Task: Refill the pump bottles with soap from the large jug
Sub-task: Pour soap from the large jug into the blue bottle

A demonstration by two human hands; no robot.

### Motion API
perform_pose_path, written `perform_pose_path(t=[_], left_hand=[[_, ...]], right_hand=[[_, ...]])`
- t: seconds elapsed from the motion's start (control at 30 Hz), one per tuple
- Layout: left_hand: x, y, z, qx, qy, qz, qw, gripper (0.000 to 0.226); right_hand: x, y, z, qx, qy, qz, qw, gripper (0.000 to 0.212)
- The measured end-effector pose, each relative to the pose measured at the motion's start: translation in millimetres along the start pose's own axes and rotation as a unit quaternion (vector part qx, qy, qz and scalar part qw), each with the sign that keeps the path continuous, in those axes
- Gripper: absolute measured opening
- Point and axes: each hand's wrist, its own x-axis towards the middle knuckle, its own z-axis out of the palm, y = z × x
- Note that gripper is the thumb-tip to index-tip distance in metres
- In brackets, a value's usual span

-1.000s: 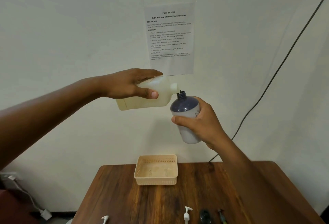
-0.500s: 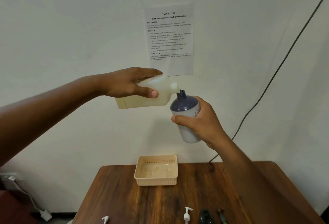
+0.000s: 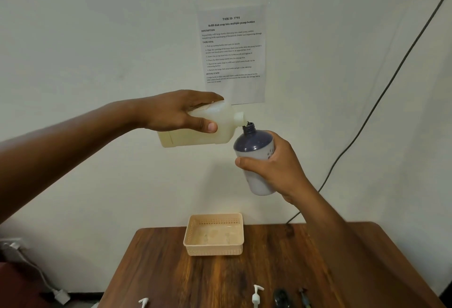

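Pouring stage of a soap refill, seen from the head-worn camera. The left hand (image 3: 181, 112) holds the large jug (image 3: 195, 126) tipped almost onto its side, fingers across the top and thumb wrapped round the near face, a closed grip that lets the wrist set the tilt; the pale soap lies along the jug's lower half and reaches toward the spout (image 3: 241, 118). The spout sits just above and touching, or nearly touching, the open neck of the pump bottle (image 3: 254, 151), so that the liquid has almost no free fall and is unlikely to miss the narrow opening. The right hand (image 3: 278, 168) is closed round the middle of the bottle, thumb across the front, and leans it slightly toward the jug to present its mouth. Both containers are held in the air above the far part of the tabletop (image 3: 281, 271), in front of the wall, probably so that the two openings can be watched at eye level. Whether a stream is actually running cannot be made out at this resolution. Below, an empty beige basket (image 3: 215, 249) stands at the back edge of the tabletop, apparently ready to receive filled bottles. At the near edge lie two white pump heads (image 3: 256, 295) (image 3: 143, 302) and darker parts, only partly in view; the bottle's pump is evidently off so the neck stays clear for filling.
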Motion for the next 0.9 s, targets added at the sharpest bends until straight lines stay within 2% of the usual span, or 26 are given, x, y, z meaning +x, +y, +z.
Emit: perform_pose_path(t=[0.1,0.3,0.9], left_hand=[[0.0,-0.1,0.1,-0.008,0.003,0.005,1.000,0.065],[-0.4,0.4,1.1,-0.013,0.001,0.010,1.000,0.076],[0.5,-1.0,-2.2,-0.005,-0.003,0.005,1.000,0.074]], right_hand=[[-0.4,-0.5,0.2,-0.001,0.000,-0.001,1.000,0.056],[-0.3,1.4,1.1,0.000,0.006,0.004,1.000,0.061],[1.7,1.0,2.6,0.004,0.009,0.002,1.000,0.059]])
